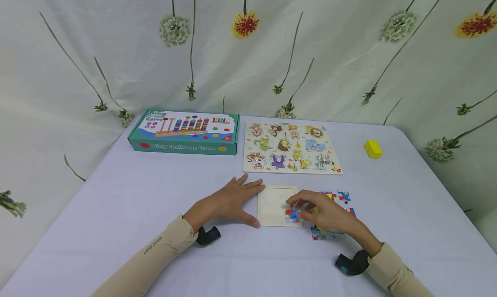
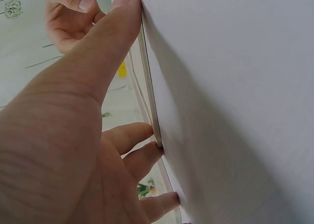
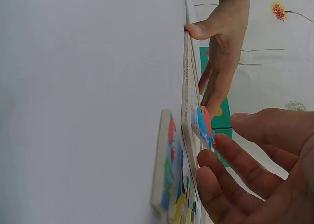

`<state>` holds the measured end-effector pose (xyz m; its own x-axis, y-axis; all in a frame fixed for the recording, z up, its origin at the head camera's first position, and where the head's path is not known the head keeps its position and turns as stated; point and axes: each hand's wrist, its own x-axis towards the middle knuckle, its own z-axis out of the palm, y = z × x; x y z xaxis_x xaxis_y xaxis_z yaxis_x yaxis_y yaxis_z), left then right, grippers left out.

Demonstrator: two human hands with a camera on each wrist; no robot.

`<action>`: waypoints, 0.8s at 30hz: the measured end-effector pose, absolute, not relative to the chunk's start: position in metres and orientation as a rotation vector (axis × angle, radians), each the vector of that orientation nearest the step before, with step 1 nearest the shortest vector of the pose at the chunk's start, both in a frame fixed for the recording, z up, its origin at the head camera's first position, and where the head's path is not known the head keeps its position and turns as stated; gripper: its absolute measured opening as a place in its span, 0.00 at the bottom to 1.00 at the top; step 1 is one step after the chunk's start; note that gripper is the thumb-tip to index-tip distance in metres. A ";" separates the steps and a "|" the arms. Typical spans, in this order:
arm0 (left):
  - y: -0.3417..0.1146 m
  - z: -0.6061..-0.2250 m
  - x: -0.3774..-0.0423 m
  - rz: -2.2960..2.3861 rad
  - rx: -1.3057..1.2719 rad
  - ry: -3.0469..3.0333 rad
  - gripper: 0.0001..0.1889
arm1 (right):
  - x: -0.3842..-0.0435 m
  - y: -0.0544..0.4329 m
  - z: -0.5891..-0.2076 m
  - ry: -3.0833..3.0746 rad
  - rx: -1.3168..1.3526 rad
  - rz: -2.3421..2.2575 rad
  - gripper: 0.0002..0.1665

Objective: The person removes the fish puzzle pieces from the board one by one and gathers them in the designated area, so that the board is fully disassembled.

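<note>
A wooden puzzle tray point(image 1: 276, 202) with a raised rim lies flat on the table. My left hand point(image 1: 233, 201) is spread along its left side, thumb at the near corner and fingertips at the far one. In the tray's near right corner sits a red and blue puzzle piece point(image 1: 291, 214). Over that corner hovers my right hand point(image 1: 326, 211), fingers loosely bent. In the right wrist view, a fingertip is right at the edge of the piece point(image 3: 203, 126), while the thumb stands apart from it. More colourful puzzle pieces point(image 1: 344, 196) lie right of the tray, partly hidden under this hand.
Behind the tray lies an animal peg puzzle board point(image 1: 287, 148). A green Ring Challenge Game box point(image 1: 184, 133) stands at the back left, and a yellow block point(image 1: 373, 149) at the back right. A flowered cloth point(image 1: 248, 64) hangs behind the table.
</note>
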<state>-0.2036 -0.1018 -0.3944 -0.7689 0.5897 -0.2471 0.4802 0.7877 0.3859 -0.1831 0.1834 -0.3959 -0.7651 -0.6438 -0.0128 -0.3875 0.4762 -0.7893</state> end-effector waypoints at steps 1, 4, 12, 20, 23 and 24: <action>-0.102 -0.394 -0.204 0.430 0.815 2.622 0.54 | -0.183 0.183 -0.396 2.415 -0.867 -1.182 0.18; -0.102 -0.395 -0.203 0.436 0.817 2.621 0.54 | -0.183 0.183 -0.396 2.397 -0.852 -1.208 0.17; -0.102 -0.394 -0.203 0.445 0.813 2.619 0.54 | -0.184 0.181 -0.398 2.395 -0.770 -1.249 0.18; -0.103 -0.394 -0.203 0.419 0.826 2.631 0.54 | -0.186 0.181 -0.399 2.366 -0.761 -1.308 0.17; -0.103 -0.394 -0.203 0.419 0.831 2.633 0.54 | -0.187 0.181 -0.400 2.346 -0.761 -1.318 0.16; -0.103 -0.394 -0.203 0.420 0.831 2.633 0.54 | -0.187 0.181 -0.400 2.338 -0.760 -1.321 0.16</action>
<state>-0.2030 -0.1028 -0.3938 -0.7681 0.5954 -0.2356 0.4926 0.7845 0.3767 -0.1871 0.1810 -0.4001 -0.7954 -0.6048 -0.0380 -0.2798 0.4220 -0.8623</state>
